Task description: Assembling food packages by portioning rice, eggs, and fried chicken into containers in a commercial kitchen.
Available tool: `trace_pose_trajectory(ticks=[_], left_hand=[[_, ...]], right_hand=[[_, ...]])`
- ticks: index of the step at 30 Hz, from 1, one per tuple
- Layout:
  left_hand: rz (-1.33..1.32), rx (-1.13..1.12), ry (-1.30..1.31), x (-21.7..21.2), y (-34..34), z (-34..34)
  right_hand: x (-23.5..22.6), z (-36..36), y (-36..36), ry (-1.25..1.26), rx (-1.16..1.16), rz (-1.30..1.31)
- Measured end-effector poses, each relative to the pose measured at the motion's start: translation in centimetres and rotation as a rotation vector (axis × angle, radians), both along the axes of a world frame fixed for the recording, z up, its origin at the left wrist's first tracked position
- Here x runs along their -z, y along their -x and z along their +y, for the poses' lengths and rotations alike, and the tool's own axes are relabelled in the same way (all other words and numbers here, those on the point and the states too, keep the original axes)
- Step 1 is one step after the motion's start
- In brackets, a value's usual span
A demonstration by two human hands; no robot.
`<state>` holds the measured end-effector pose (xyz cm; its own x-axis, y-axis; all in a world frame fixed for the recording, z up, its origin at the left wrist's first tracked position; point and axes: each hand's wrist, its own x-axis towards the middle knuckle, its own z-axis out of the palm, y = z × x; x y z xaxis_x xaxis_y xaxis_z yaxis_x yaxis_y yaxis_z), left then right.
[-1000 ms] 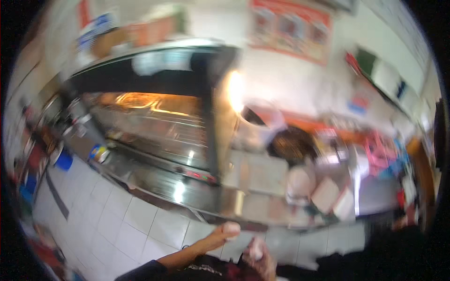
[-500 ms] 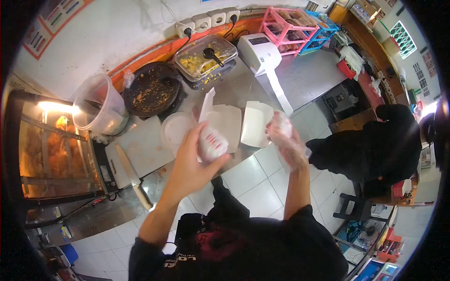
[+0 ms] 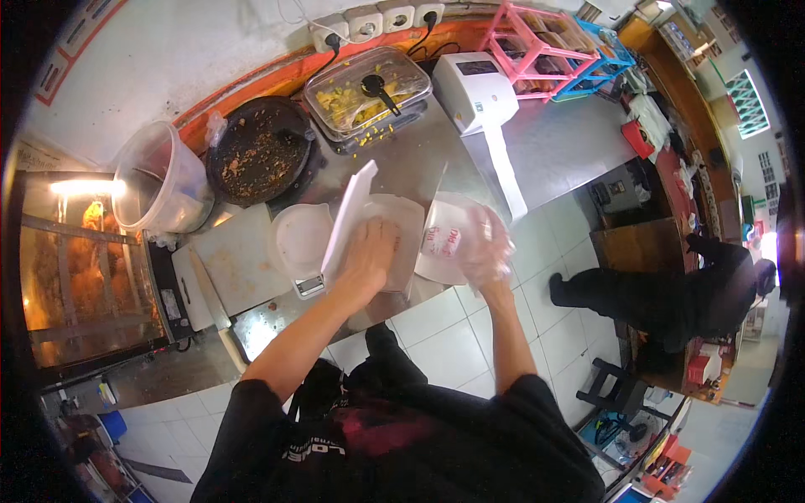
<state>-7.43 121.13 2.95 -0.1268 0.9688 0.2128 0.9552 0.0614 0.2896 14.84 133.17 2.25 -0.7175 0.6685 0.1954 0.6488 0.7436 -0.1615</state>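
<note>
Left hand (image 3: pixel 371 256): in left carton (image 3: pixel 408 226); grip hidden, can't tell
Right hand (image 3: pixel 489 256): blurred, right carton's (image 3: pixel 438 268) 3 o'clock; grip can't tell
Wrapped packet (image 3: pixel 441 241): in right carton, left carton's 3 o'clock

Steel bench (image 3: pixel 579 147) gleams along white wall (image 3: pixel 193 54), orange band (image 3: pixel 251 82) low across it; pale tiled floor (image 3: pixel 440 337) below, dark stool (image 3: pixel 615 387) right, strip light (image 3: pixel 86 187) blazing far left.

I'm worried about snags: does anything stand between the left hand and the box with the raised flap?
Nothing visible does: the left hand reaches into the box, and the raised flap stands to the hand's left, not over it.
</note>
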Motion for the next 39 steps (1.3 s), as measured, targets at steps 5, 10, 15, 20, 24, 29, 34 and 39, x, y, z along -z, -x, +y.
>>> trace_pose_trajectory(ticks=[5,10,15,20,24,29,34,39], left_hand=[[-0.199,0.183,0.412,-3.3,0.4,-6.8],[-0.452,0.136,0.113,3.8,0.2,-5.1],[-0.635,0.236,-0.241,-3.2,-0.7,-15.1],[-0.955,0.132,-0.591,-11.3,1.2,-27.7],[-0.887,0.114,-0.654,-11.7,5.1,-36.9],[-0.838,0.043,-0.656,-14.2,10.8,-50.6],[-0.789,0.036,-0.616,-15.9,14.6,-58.7],[-0.659,-0.576,-1.219,-13.7,23.2,-59.8]], right_hand=[[2.6,-0.1,-0.7,0.533,0.560,0.012],[10.2,3.6,-3.9,0.316,0.390,0.536],[-6.7,-5.4,4.7,0.269,0.749,0.793],[-13.6,-22.1,16.6,0.947,-0.107,1.370],[-17.2,-35.3,25.7,1.156,-0.425,1.223],[-18.3,-48.6,33.8,1.959,-0.753,1.580],[-19.1,-56.7,37.4,1.935,-0.484,1.381],[-17.6,-57.7,36.4,1.794,-0.689,1.288]])
